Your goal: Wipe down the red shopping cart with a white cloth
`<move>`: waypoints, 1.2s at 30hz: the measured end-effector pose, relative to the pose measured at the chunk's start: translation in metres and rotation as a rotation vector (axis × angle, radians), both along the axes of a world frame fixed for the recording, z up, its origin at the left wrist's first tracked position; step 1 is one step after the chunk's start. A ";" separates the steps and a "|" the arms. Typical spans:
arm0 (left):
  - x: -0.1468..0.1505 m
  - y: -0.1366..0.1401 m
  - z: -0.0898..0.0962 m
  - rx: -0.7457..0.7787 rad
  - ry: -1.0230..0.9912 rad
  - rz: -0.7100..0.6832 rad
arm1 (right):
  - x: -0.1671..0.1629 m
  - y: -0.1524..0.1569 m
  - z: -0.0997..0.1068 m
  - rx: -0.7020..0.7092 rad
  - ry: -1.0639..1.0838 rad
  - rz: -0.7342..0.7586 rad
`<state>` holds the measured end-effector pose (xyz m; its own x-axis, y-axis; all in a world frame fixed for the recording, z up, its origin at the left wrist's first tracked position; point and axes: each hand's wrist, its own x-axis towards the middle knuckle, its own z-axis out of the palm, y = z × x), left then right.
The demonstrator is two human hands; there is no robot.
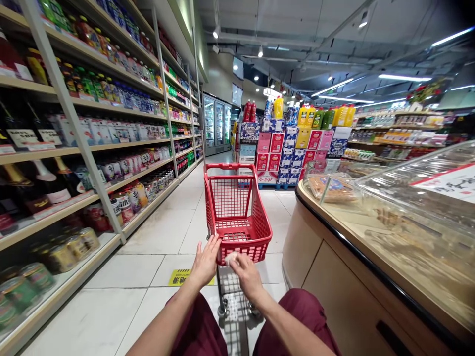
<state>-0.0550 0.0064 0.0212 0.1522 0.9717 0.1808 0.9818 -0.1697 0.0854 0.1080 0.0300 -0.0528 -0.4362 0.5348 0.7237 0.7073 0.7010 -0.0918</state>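
Note:
A red plastic shopping cart (239,237) stands in front of my knees, its basket holding nothing that I can see. My left hand (206,259) lies against the near left corner of the basket, fingers stretched out. Between the fingertips of my right hand (247,277) is a small crumpled white tissue (230,257), held at the near wall of the basket. Whether the tissue presses on the plastic I cannot tell. Below the basket, the cart's metal lower frame (233,283) and small wheels show between my legs.
Drink shelves (129,143) line the left side. On the right, a curved counter (319,247) with clear covers stands near my knee. Stacked drink cartons (276,143) rise beyond the cart, with glass-door fridges (218,121) behind. A yellow floor sticker (178,278) lies on the tiles.

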 end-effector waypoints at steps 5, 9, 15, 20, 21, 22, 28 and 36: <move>0.000 0.000 0.002 -0.004 -0.012 0.040 | -0.003 0.004 0.002 0.016 -0.034 -0.012; 0.000 0.002 0.004 0.020 0.021 0.045 | 0.015 0.002 -0.012 0.039 -0.100 0.000; 0.023 0.008 -0.006 0.117 0.071 -0.010 | 0.049 0.016 0.002 0.129 0.022 -0.065; 0.033 0.009 -0.011 0.070 0.094 -0.024 | 0.056 0.018 -0.005 0.109 -0.076 -0.038; 0.033 0.009 -0.010 0.069 0.084 -0.026 | 0.057 0.019 -0.002 0.120 -0.038 -0.046; 0.032 0.009 -0.008 0.069 0.072 -0.025 | 0.059 0.020 0.002 0.127 0.004 -0.059; 0.029 0.011 -0.005 0.038 0.010 -0.010 | 0.067 0.027 -0.006 0.018 -0.051 -0.064; 0.026 0.020 -0.014 0.086 -0.134 -0.036 | 0.079 0.028 0.011 0.056 0.164 -0.064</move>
